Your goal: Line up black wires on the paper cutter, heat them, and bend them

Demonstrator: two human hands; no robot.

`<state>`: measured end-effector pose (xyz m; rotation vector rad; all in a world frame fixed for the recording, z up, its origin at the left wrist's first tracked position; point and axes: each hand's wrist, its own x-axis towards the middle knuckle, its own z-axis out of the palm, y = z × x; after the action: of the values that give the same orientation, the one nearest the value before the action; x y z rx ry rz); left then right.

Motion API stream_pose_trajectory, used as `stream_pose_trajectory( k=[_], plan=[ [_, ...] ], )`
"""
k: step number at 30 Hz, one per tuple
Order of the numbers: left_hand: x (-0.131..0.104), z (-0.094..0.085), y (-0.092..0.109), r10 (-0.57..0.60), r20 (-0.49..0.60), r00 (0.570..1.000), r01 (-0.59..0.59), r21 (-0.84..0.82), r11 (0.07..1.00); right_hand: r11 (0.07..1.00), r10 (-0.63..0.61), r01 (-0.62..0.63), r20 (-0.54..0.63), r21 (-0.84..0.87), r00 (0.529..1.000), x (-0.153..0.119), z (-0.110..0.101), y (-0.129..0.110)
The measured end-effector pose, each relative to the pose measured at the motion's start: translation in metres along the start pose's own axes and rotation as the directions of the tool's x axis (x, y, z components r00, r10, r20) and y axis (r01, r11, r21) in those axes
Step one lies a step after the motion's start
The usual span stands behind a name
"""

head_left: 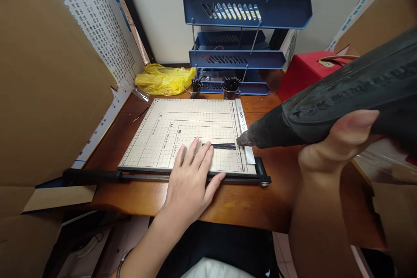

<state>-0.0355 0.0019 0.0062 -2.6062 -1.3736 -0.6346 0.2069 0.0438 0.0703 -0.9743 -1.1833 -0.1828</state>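
Observation:
My left hand [189, 178] lies flat on the cream paper cutter [143, 147], fingers stretched out and slightly apart. Its fingertips rest at the left end of a small row of thin black strands [224, 146], hiding that end. In my right hand [335, 147] is a large black heat gun [312, 104] with raised lettering on its side. Its narrow nozzle points left, close to the strands' right ends; whether it touches them I cannot tell. The cutter's black blade arm [94, 175] runs along the near edge, beneath my left hand.
Behind the cutter stand two small cups [230, 91] of black strands. A blue tiered tray [237, 58] rises at the back, with a crumpled yellow plastic bag [164, 79] to its left. A red box [302, 71] sits right; cardboard [42, 74] walls the left side.

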Motion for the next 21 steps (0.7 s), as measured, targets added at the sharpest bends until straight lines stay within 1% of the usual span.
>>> stream_pose_trajectory(
  k=[3, 5, 8, 11, 15, 18, 21],
  plan=[
    [0.003, 0.000, 0.000, -0.002, 0.019, 1.000, 0.002, 0.012, 1.000, 0.999, -0.027, 0.026, 0.051, 0.037, 0.998, 0.001, 0.000, 0.003],
    [0.004, -0.001, 0.000, 0.001, 0.038, 0.999, -0.001, 0.024, 1.000, 0.998, -0.048, 0.046, 0.053, 0.039, 0.997, 0.001, 0.000, 0.005],
    [0.006, -0.001, -0.001, -0.005, 0.057, 0.998, 0.003, 0.034, 0.999, 0.998, -0.069, 0.069, -0.007, -0.010, 0.998, -0.002, 0.002, 0.006],
    [0.006, 0.000, -0.002, -0.005, 0.057, 0.998, 0.003, 0.027, 1.000, 0.999, -0.042, 0.040, -0.040, -0.036, 0.998, -0.002, 0.005, 0.006],
    [0.007, -0.001, -0.005, -0.010, 0.055, 0.998, 0.008, 0.030, 1.000, 0.998, -0.022, 0.023, -0.019, 0.056, 1.000, 0.003, 0.004, 0.004],
    [0.010, -0.001, -0.008, -0.023, 0.068, 0.997, 0.021, 0.035, 0.999, 0.999, 0.015, -0.016, 0.009, 0.035, 1.000, 0.005, 0.003, 0.003],
    [0.013, -0.002, -0.011, -0.029, 0.084, 0.996, 0.027, 0.033, 0.999, 1.000, -0.012, 0.012, -0.030, 0.008, 0.999, 0.003, 0.004, 0.004]
  ],
)
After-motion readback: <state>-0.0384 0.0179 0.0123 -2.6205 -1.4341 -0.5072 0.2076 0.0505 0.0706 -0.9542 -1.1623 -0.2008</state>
